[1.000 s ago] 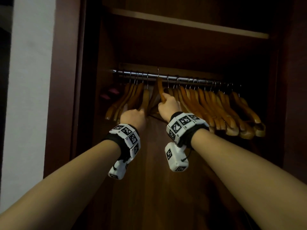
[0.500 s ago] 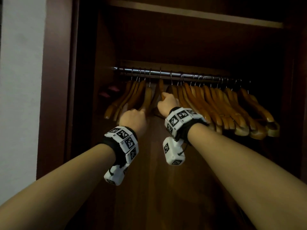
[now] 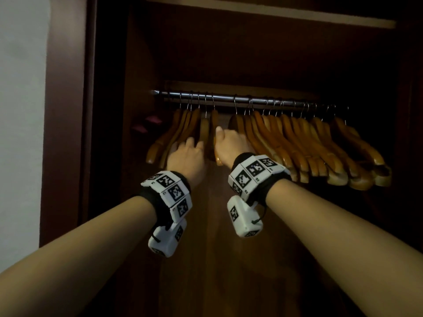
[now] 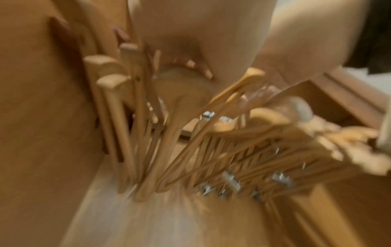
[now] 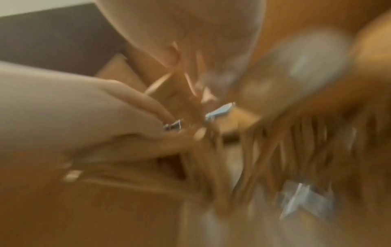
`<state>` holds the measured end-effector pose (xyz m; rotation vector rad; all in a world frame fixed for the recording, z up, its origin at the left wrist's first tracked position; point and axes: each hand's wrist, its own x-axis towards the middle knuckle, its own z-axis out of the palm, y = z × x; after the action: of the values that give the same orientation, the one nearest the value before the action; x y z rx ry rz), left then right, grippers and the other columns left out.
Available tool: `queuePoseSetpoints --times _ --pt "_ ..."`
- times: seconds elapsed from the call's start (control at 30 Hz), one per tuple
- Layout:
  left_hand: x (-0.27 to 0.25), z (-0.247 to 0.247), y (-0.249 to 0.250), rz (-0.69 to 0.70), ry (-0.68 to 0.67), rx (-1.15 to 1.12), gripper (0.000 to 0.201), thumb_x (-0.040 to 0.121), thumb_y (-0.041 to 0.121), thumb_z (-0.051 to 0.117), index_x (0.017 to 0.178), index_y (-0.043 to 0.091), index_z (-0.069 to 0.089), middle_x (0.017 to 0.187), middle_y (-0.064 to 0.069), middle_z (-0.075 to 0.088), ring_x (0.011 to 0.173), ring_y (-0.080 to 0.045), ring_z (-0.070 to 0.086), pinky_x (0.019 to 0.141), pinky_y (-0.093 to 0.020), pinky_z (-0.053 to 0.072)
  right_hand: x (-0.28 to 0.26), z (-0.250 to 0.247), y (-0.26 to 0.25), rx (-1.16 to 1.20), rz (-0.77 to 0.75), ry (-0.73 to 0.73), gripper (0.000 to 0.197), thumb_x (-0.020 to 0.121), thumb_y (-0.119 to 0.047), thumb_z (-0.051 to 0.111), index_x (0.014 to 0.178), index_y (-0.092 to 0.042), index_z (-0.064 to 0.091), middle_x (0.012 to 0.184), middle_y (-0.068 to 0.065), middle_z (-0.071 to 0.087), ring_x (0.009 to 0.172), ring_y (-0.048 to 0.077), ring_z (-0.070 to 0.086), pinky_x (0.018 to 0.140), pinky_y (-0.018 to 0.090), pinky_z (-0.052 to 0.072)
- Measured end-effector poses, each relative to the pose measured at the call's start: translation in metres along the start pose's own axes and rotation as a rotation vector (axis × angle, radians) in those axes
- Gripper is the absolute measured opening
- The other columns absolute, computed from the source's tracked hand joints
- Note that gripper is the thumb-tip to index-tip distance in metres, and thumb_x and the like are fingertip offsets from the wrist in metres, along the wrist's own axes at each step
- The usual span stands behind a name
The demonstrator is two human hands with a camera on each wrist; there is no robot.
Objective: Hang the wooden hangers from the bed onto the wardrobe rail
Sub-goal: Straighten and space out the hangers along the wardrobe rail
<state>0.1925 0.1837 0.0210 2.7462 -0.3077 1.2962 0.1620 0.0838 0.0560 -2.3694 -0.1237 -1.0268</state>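
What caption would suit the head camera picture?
Both hands, left and right, reach among wooden hangers on a wardrobe rail.

Both our arms are stretched up and forward, left hand (image 3: pixel 186 154) loosely spread, right hand (image 3: pixel 231 143) curled, wrists nearly side by side.

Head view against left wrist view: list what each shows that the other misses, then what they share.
Only the head view shows the metal rail with every hook over it, the shelf above, the white wall, both wrist marker bands, and the left hand and right hand reaching into the gap between the two hanger groups.

Only the left wrist view shows the hangers from below: their lower bars and metal clips, though blurred.

Both show the wooden hangers split into a small left group and a larger right group, inside the wardrobe.
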Motion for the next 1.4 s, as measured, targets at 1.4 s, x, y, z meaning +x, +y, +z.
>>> queuePoseSetpoints --times 1.4 --pt "0.009 0.019 0.005 0.164 -0.136 -0.084 0.071 0.093 0.019 0.048 0.15 0.031 0.006 0.158 0.001 0.009 0.14 -0.023 0.027 0.117 -0.043 0.008 -0.002 0.0 0.033 0.133 0.16 -0.167 0.057 0.091 -0.036 0.051 0.139 -0.011 0.033 0.137 0.015 0.045 0.126 0.033 0.043 0.1 0.037 0.038"
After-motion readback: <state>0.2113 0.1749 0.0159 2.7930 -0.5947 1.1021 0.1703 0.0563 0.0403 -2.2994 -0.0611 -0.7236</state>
